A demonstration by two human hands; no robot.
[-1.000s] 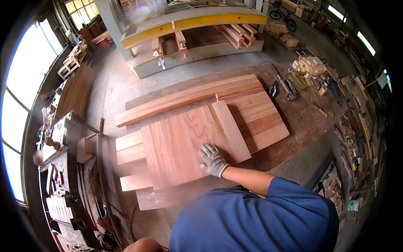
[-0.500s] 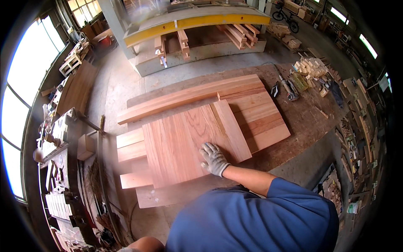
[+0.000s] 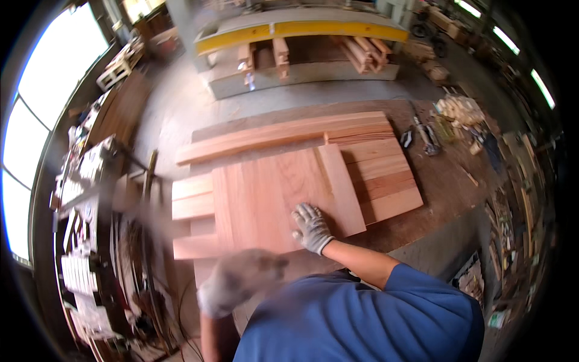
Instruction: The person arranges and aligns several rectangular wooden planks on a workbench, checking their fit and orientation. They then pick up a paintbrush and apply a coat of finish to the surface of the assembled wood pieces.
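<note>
A wide reddish wooden board (image 3: 271, 199) lies on top of a stack of planks on a worn workbench (image 3: 446, 181). My right hand (image 3: 310, 228), in a grey work glove, rests flat on the board's near edge with fingers spread. My left hand (image 3: 238, 282), also gloved, is blurred with motion and hovers low over the near left corner of the stack; it seems to hold nothing. A long narrow plank (image 3: 277, 137) lies across the far side of the stack.
Hand tools (image 3: 422, 137) and small wood offcuts (image 3: 458, 111) lie at the bench's right end. A machine with a yellow beam (image 3: 301, 29) stands beyond the bench. Cluttered shelving (image 3: 84, 241) and stacked boards fill the left side under large windows.
My left hand has come up into view from the lower edge, moving fast toward the stack. My right hand stays flat on the board.
</note>
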